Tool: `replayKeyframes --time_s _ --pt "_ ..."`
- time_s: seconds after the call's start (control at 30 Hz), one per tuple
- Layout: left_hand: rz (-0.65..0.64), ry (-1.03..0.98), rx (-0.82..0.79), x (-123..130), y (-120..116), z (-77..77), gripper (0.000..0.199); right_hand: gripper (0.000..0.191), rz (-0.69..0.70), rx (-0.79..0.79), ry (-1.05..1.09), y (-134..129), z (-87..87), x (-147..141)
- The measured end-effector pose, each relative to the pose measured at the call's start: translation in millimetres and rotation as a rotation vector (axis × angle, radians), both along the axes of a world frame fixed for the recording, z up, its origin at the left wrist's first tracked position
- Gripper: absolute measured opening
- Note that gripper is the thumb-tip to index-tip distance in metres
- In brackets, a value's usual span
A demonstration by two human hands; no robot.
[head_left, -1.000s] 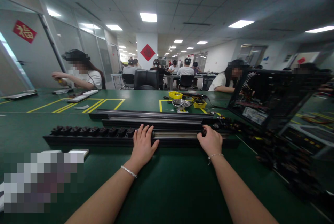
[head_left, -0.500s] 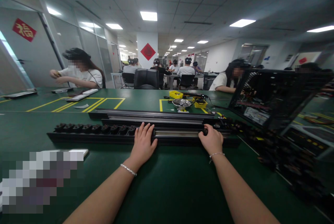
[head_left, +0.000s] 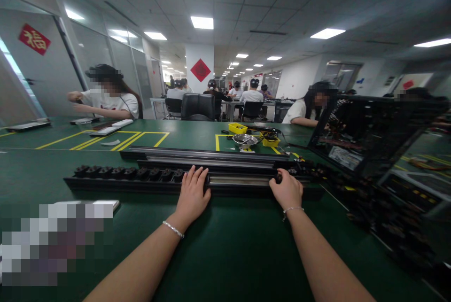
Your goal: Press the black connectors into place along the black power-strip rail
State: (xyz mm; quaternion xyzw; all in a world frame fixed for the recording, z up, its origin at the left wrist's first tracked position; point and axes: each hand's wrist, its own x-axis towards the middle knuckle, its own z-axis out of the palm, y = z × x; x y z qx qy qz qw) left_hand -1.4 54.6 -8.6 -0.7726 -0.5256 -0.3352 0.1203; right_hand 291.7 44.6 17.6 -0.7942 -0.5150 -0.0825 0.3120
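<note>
A long black rail [head_left: 116,186] with a pale metal strip lies across the green table. A row of small black round parts [head_left: 130,174] sits along its left stretch. My left hand [head_left: 193,193] rests flat over the middle of the rail, fingers stretched out, against the right end of that row. Over the rail's right side, my right hand [head_left: 288,190] curls its thumb and fingers around a small black round part [head_left: 279,178]; most of that part is hidden. Just behind lies a second long rail [head_left: 211,157], parallel to the first.
An open black computer case [head_left: 352,133] stands at the right, near a heap of dark parts [head_left: 380,217]. Beyond the rails are a metal bowl [head_left: 244,140] and yellow bins [head_left: 237,127]. A blurred-out flat object [head_left: 59,241] lies at the left. Co-workers sit across the table.
My right hand has shifted very slightly right along the rail. My left hand and the row of black parts look the same.
</note>
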Motion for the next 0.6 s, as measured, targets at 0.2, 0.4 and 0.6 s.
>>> replayKeyframes --time_s 0.2,0.4,0.6 --pt "0.006 0.001 0.016 0.5 0.1 -1.3 0.059 0.044 -0.032 -0.015 -0.025 -2.5 2.1 0.4" --pt "0.007 -0.014 0.039 1.0 0.5 -1.9 0.060 0.044 -0.030 -0.031 -0.028 -3.7 4.0 -1.0" --pt "-0.017 -0.066 0.043 1.1 0.7 -2.0 0.061 0.043 -0.010 -0.025 -0.033 -3.1 3.7 -0.5"
